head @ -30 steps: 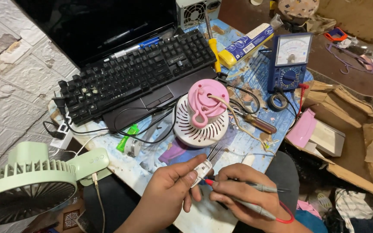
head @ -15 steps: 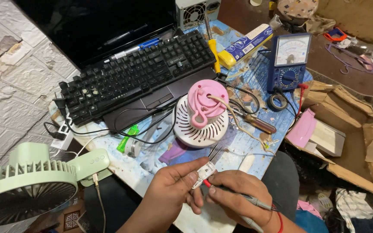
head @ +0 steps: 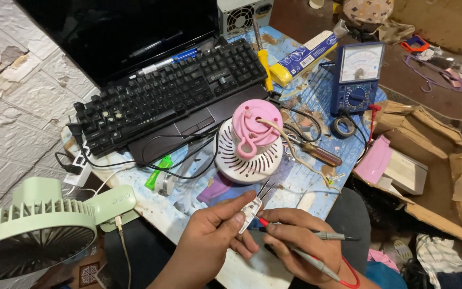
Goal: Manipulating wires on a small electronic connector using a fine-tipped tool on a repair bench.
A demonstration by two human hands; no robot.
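The small white part (head: 251,210) is mostly hidden, because the left hand (head: 209,243) has its thumb and first finger pinched on it, so only a bit of white and two thin metal legs show. What kind of part it is cannot be told. It sits near the bottom middle of the view, just above the near edge of the tabletop (head: 306,91), in front of the pink and white fan body (head: 248,144). Its long side runs slanted, from low left to up right, and its metal legs point up and to the right, toward the fan body. The right hand (head: 295,243) is closed around two thin test probes (head: 316,251), and it is cut off at the bottom of the picture. The red tip of one probe touches the part just under the left thumb. The probes lie almost flat and their back ends point right. A red wire runs off the bottom edge. The green fan (head: 33,235) at the left is cut off by the frame. A black keyboard (head: 172,91) lies on a laptop, and the dark screen behind it shows nothing clear. A blue meter (head: 358,77) stands at the far right of the tabletop.
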